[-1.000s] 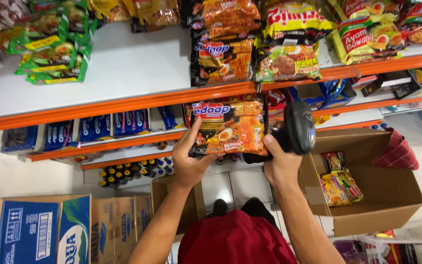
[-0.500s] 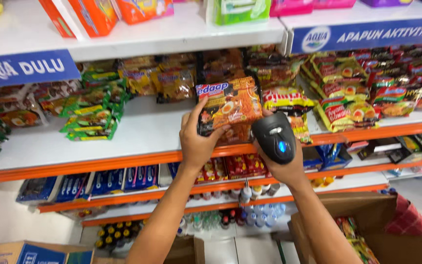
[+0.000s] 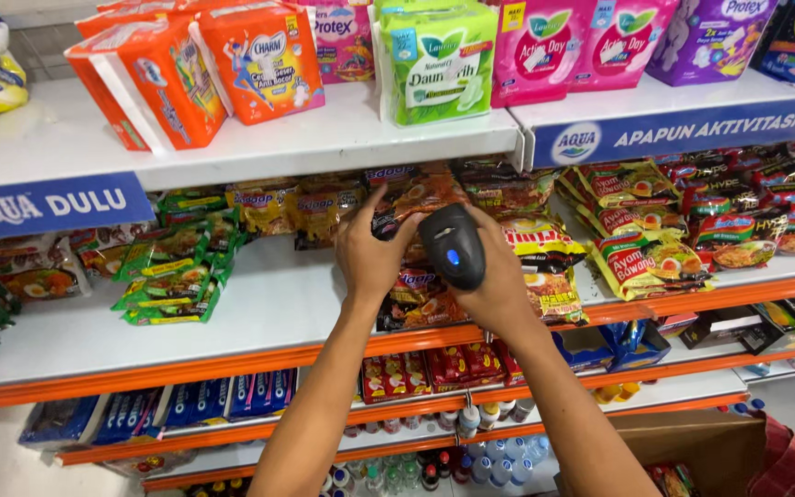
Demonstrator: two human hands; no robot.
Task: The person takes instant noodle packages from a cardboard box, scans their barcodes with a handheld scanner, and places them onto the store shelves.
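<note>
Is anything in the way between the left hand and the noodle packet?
No. The left hand already has its fingers on the noodle packet at the stack on the shelf; nothing lies between them.

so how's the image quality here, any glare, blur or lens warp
Head view: bright, even store light with only soft shadows under the shelves; shiny glare patches on the orange packs up top; left hand, right hand and black handheld scanner are fairly sharp; the shelf edges tilt and bow slightly, a wide-angle effect.

the hands hide most of the noodle packet; the cardboard box is cut off below.
</note>
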